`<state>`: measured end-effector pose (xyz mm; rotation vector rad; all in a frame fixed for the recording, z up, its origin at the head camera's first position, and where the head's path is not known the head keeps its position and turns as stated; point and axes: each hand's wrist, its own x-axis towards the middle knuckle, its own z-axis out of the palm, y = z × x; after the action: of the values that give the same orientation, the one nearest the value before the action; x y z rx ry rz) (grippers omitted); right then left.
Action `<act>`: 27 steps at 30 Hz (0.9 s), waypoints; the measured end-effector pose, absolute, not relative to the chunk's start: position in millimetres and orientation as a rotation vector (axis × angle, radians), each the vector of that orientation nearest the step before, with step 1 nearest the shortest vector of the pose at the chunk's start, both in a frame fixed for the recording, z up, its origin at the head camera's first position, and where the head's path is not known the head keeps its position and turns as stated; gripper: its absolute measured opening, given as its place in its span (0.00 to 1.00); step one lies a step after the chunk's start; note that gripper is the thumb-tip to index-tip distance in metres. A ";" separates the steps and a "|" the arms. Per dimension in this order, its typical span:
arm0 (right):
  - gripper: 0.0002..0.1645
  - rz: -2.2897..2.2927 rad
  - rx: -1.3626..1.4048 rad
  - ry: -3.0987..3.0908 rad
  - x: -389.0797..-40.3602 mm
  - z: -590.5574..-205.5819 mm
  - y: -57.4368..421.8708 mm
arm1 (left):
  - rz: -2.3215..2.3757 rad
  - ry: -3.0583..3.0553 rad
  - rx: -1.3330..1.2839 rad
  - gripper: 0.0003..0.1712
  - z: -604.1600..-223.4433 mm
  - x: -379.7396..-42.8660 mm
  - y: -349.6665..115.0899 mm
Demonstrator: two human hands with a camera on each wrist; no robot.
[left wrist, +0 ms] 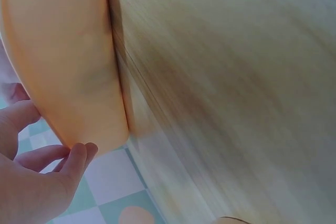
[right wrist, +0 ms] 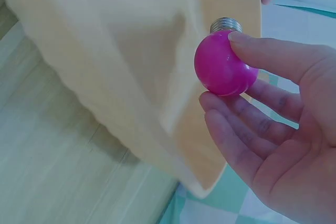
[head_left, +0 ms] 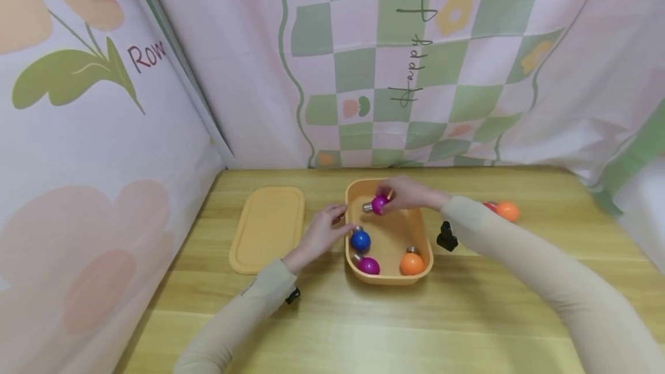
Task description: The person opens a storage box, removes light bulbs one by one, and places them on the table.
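Observation:
A purple light bulb (head_left: 380, 205) with a silver screw base is pinched between the thumb and fingers of my right hand (head_left: 410, 193), above the far part of a yellow plastic container (head_left: 391, 280). In the right wrist view, the bulb (right wrist: 223, 66) shows its threaded base pointing up, away from the palm. My left hand (head_left: 323, 232) holds the container's left rim, thumb at the edge and bent fingertips on the outer wall (left wrist: 68, 51). Inside lie a blue bulb (head_left: 361, 240), another purple bulb (head_left: 369, 265) and an orange bulb (head_left: 412, 264).
A flat yellow lid (head_left: 270, 229) lies on the wooden table (head_left: 363, 328), left of the container. Beyond my right forearm are another orange bulb (head_left: 507, 211) and a partly hidden red bulb (head_left: 490, 206). A patterned curtain (head_left: 405, 62) hangs along the table's back edge.

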<state>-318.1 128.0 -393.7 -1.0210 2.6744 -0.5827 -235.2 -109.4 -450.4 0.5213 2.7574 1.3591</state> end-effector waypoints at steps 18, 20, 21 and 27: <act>0.22 -0.762 -0.879 2.766 -312.3 -373.2 173.9 | 1.392 2.738 0.513 0.34 -451.4 -234.2 -108.3; 0.23 -0.776 -0.869 2.770 -311.1 -370.1 179.5 | 1.397 2.741 0.518 0.34 -451.6 -234.0 -108.2; 0.24 -0.782 -0.858 2.770 -310.3 -368.6 182.3 | 1.399 2.741 0.519 0.34 -451.5 -233.9 -108.1; 0.24 -0.818 -0.833 2.788 -306.8 -363.5 202.0 | 1.402 2.745 0.523 0.33 -451.5 -232.8 -107.3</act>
<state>-306.8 202.0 -363.5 -0.8335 2.7885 -0.8184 -232.8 -107.3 -451.5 0.5230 2.7448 1.4020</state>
